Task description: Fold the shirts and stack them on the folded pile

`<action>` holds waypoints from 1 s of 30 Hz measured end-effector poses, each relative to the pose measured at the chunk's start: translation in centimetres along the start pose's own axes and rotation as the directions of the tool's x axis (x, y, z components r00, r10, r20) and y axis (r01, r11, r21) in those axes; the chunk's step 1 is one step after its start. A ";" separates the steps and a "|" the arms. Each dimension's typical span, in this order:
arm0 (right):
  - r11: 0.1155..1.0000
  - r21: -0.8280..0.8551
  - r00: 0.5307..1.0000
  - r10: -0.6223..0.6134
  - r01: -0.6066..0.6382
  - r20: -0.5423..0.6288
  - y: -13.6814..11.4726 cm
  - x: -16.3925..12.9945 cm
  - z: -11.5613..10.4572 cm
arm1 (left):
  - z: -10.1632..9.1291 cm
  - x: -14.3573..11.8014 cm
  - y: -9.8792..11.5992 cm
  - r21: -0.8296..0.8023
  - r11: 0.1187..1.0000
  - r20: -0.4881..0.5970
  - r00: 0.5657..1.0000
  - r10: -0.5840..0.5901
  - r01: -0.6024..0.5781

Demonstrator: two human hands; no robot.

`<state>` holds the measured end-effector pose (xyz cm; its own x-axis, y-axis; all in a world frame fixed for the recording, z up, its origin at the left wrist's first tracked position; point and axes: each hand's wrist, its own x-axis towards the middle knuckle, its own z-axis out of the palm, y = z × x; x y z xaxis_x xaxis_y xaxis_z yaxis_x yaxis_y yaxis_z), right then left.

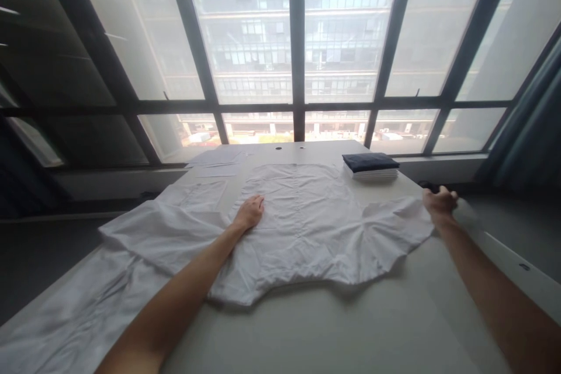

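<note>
Pinning shirt (left hand atop).

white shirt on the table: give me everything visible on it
The white shirt looks like thin, wrinkled woven cloth, spread flat across the pale table, a seam running down its middle. The left hand lies flat on it, left of centre. The right hand grips its right edge, closed on the cloth. More white fabric lies at its left.

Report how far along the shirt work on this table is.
Done: a folded stack sits at the table's far right. In hand: a white shirt lies spread flat, left hand pressing it, right hand gripping its right edge. Left: this shirt shows no fold yet; more white cloth waits at left.
</note>
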<state>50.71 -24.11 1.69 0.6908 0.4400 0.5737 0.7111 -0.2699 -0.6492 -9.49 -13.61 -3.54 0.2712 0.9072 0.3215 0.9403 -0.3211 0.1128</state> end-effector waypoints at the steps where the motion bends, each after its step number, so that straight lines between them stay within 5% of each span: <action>1: 1.000 -0.019 1.000 0.016 -0.017 -0.015 -0.9 -1.2 0.5 | 0.0 0.0 -0.1 0.004 1.000 0.000 1.000 0.001 -0.001; 5: 0.977 -0.006 0.956 -0.209 0.215 0.204 -5.9 -7.1 2.6 | 0.1 0.2 -0.3 0.016 1.000 0.008 1.000 0.006 -0.006; 9: 0.949 -0.068 0.789 -0.214 0.308 0.575 -9.4 -13.3 3.6 | 0.0 0.3 -0.5 0.016 1.000 0.020 1.000 0.016 -0.016; 13: 0.937 -0.144 0.663 -0.111 0.319 0.741 -9.8 -15.9 3.5 | 0.3 0.5 -1.0 -0.002 1.000 0.019 1.000 0.025 -0.025; 23: 0.904 -0.193 0.590 -0.078 0.383 0.803 -8.4 -14.6 4.5 | -1.3 0.6 -0.5 -0.067 0.994 0.039 0.996 0.086 -0.083; 30: 0.901 -0.242 0.613 -0.034 0.360 0.789 -6.4 -12.2 5.3 | -2.9 -1.6 3.4 -0.081 0.985 0.331 0.929 0.168 -0.150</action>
<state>37.03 -23.22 -3.77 0.2966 0.9548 -0.0201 0.9212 -0.2916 -0.2577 -7.34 -16.92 -0.91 0.4779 0.8784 0.0062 0.8694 -0.4740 0.1391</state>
